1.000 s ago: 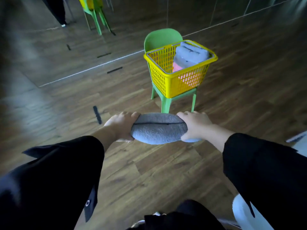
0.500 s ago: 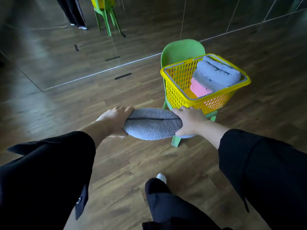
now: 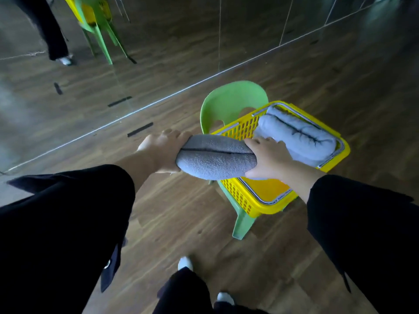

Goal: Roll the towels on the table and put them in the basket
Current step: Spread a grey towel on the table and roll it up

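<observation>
Head view, the only one.

Roll: grey towel, already rolled, seam on top. It is carried level in the air, its right end over the near-left rim of the basket and the rest out over the floor.

Left hand: clenched round the left end of the roll. Right hand: clenched round the right end, above the basket opening. Judgement: a grip on each end keeps the wraps from springing loose and keeps the roll straight for lowering in.

Basket: yellow plastic mesh with a metal handle folded along the rim. It stands on the seat of a green chair, probably for easy reach. Inside, a pale stowed towel, also rolled, fills the far end and lies across the width. The near end shows bare yellow bottom, and that gap looks wide enough for this roll laid parallel to the first.

Step in hand, as judged: delivery of the roll, not yet set down. The bench is out of view, so towels left over cannot be counted.

Background: mirror wall, with a reflected chair in it.
</observation>
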`<move>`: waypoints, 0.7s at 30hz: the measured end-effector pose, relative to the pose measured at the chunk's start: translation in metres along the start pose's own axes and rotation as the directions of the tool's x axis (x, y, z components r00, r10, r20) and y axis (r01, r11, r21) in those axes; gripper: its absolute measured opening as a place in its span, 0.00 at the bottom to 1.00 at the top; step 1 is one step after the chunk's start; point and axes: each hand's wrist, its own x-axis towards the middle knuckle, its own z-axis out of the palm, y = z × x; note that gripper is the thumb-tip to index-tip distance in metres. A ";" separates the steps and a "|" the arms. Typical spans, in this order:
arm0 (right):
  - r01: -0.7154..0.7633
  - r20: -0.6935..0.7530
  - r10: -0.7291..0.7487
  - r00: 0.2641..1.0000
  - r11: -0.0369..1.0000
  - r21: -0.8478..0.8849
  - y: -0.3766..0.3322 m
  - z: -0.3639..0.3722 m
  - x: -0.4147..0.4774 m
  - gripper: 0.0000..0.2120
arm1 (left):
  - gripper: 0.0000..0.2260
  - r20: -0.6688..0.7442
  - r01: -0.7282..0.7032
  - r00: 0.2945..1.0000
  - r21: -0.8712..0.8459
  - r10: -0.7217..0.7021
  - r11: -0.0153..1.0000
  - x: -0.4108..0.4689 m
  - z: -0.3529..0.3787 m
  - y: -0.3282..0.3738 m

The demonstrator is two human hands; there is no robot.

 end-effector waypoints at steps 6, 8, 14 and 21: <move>-0.273 0.088 0.266 0.960 0.958 0.081 0.047 0.017 0.038 0.42 | 0.37 -0.021 -0.292 0.956 0.049 0.293 0.955 0.145 0.002 -0.003; -0.373 0.137 0.358 0.924 0.922 0.102 0.061 0.025 0.045 0.42 | 0.36 -0.021 -0.396 0.917 0.050 0.397 0.917 0.189 0.007 0.004; -0.588 0.199 0.560 0.804 0.799 0.129 0.088 0.054 0.045 0.44 | 0.37 0.070 -0.617 0.783 -0.038 0.618 0.786 0.280 0.029 0.039; -0.700 0.284 0.649 0.706 0.701 0.138 0.102 0.114 0.056 0.48 | 0.37 0.200 -0.731 0.671 0.016 0.714 0.682 0.345 0.080 0.080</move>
